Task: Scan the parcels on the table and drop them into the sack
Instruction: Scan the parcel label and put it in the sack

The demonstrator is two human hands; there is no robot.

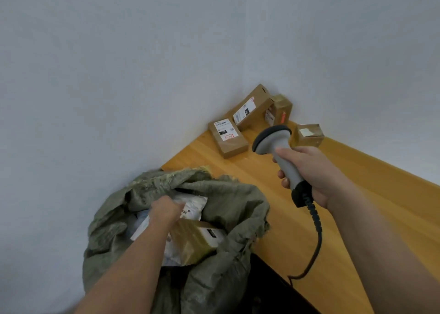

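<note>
left hand [166, 210] seems clamped on a soft white mailer [192, 205] in the sack [228, 201]; right hand [307, 170] grips the scanner [277, 147]; take stiff boxes by their sides.

I am looking into a small parcel room, like the back of a post or delivery place. A wooden tabletop [345, 194] sits in the corner of two plain grey-white walls [119, 75]. Four brown cardboard boxes [227, 138] with white shipping labels and barcodes are pushed into that corner. A grey barcode scanner [277, 147] with a black cord is in the right hand [309, 170], the kind used where mail gets sorted. Beside the tabletop stands a big green woven sack [214, 194], open at the top, with more wrapped parcels [195, 240] inside. I see nothing homey here, just bare walls and things for sorting.
</note>
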